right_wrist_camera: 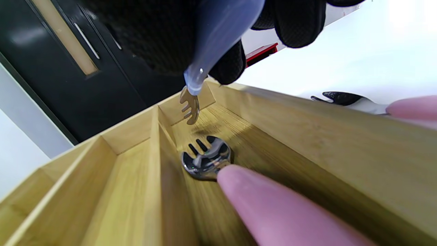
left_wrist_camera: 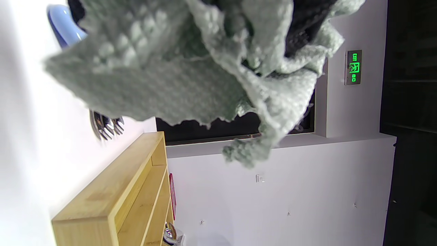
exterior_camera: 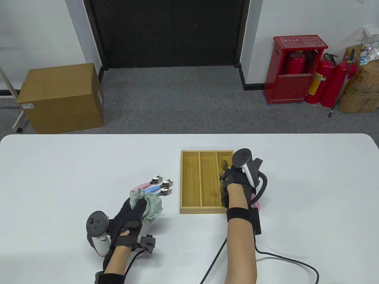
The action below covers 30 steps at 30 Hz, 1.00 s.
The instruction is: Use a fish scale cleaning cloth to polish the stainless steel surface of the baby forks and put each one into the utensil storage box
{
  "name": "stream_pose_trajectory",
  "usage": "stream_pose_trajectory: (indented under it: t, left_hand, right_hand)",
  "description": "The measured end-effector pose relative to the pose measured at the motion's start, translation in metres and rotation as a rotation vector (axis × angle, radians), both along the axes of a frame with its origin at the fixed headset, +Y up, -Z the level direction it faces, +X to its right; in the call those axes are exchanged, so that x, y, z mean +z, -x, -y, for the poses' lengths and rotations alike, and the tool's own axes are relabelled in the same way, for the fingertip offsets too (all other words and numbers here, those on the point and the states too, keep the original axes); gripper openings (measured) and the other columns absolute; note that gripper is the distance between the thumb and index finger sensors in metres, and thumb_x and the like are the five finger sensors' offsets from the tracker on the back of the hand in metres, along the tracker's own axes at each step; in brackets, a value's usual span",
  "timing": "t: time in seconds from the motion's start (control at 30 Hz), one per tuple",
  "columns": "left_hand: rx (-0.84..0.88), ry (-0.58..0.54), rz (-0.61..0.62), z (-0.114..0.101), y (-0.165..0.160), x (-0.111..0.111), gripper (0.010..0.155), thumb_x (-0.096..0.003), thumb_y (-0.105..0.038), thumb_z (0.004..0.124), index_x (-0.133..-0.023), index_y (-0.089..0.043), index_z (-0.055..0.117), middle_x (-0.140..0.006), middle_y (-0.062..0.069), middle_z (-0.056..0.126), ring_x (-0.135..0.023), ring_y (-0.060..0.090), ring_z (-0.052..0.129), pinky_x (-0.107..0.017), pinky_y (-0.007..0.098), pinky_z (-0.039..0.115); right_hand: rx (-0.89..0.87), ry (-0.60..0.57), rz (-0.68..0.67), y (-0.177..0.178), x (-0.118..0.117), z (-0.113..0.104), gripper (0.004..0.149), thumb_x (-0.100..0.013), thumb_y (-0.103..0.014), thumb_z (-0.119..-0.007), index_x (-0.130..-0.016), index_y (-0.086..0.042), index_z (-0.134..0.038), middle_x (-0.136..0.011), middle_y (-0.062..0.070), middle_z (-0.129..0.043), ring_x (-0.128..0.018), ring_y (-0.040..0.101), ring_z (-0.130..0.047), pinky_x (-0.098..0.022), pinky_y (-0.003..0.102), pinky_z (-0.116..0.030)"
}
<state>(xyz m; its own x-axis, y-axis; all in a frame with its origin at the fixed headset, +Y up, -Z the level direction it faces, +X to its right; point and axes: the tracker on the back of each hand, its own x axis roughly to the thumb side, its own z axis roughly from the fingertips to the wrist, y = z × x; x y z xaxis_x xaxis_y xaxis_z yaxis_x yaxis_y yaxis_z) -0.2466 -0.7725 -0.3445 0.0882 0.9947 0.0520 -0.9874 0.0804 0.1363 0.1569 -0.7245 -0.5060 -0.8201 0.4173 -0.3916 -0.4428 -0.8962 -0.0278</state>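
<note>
While the left hand [exterior_camera: 130, 214] is clutching the fish scale cloth [exterior_camera: 149, 205], the right hand [exterior_camera: 237, 180] is lowering a blue-handled fork [right_wrist_camera: 208, 44] into the storage box [exterior_camera: 189, 183] beside a pink one [right_wrist_camera: 211, 162]; three forks [exterior_camera: 161, 186] are waiting.

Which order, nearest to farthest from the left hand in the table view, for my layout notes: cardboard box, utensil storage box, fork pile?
From the left hand:
1. Fork pile, just ahead, slightly right.
2. Utensil storage box, farther right on the table.
3. Cardboard box, on the floor beyond the table.

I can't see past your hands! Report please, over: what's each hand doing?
Left hand grips cloth, three forks waiting beside it. Right hand holds blue fork over box, right slot. Pink fork already inside. Nothing blocking.
</note>
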Motion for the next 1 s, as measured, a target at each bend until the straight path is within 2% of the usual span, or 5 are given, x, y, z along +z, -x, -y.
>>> stream_pose_trajectory:
  t: [0.33,0.57,0.77,0.87,1.0]
  left_hand:
    - [-0.008,0.001,0.000,-0.001,0.000,0.000,0.046,-0.0521,-0.045,0.079,-0.090,-0.020,0.077,-0.070,-0.001,0.103,-0.076,0.023,0.101,-0.061,0.053,0.072]
    - [0.009,0.007,0.010,-0.001,-0.001,0.000,0.046,-0.0523,-0.046,0.079,-0.090,-0.019,0.077,-0.070,-0.001,0.103,-0.076,0.023,0.101,-0.061,0.053,0.072]
    - [-0.003,0.014,0.019,-0.001,-0.001,0.001,0.046,-0.0528,-0.046,0.079,-0.090,-0.020,0.077,-0.071,-0.001,0.102,-0.076,0.023,0.100,-0.062,0.053,0.072]
    - [-0.008,0.014,0.023,0.000,-0.002,0.001,0.046,-0.0528,-0.046,0.079,-0.090,-0.019,0.077,-0.071,0.000,0.102,-0.076,0.023,0.101,-0.062,0.053,0.072]
    - [-0.011,0.006,0.035,-0.002,-0.006,0.001,0.046,-0.0528,-0.046,0.079,-0.090,-0.019,0.077,-0.070,0.000,0.103,-0.076,0.023,0.100,-0.061,0.054,0.072]
  right_hand:
    - [-0.016,0.061,-0.011,0.004,-0.021,0.017,0.046,-0.042,-0.033,-0.085,-0.078,-0.005,-0.085,-0.106,0.023,-0.046,-0.086,0.049,-0.061,-0.063,0.068,-0.045]
    - [-0.024,0.052,-0.047,0.001,-0.027,0.014,0.048,-0.040,-0.030,-0.086,-0.081,-0.005,-0.082,-0.106,0.023,-0.046,-0.087,0.048,-0.061,-0.063,0.068,-0.045]
    - [-0.060,0.037,0.001,-0.033,-0.014,-0.002,0.047,-0.040,-0.027,-0.087,-0.081,-0.004,-0.081,-0.106,0.022,-0.045,-0.087,0.048,-0.060,-0.064,0.068,-0.043]
    - [-0.059,0.105,0.023,-0.057,0.000,-0.002,0.049,-0.039,-0.026,-0.088,-0.082,-0.003,-0.081,-0.106,0.023,-0.042,-0.089,0.049,-0.057,-0.064,0.069,-0.041]
    - [-0.070,0.223,0.035,-0.080,0.022,0.011,0.054,-0.037,-0.028,-0.091,-0.083,-0.001,-0.078,-0.107,0.023,-0.034,-0.091,0.051,-0.049,-0.065,0.070,-0.035]
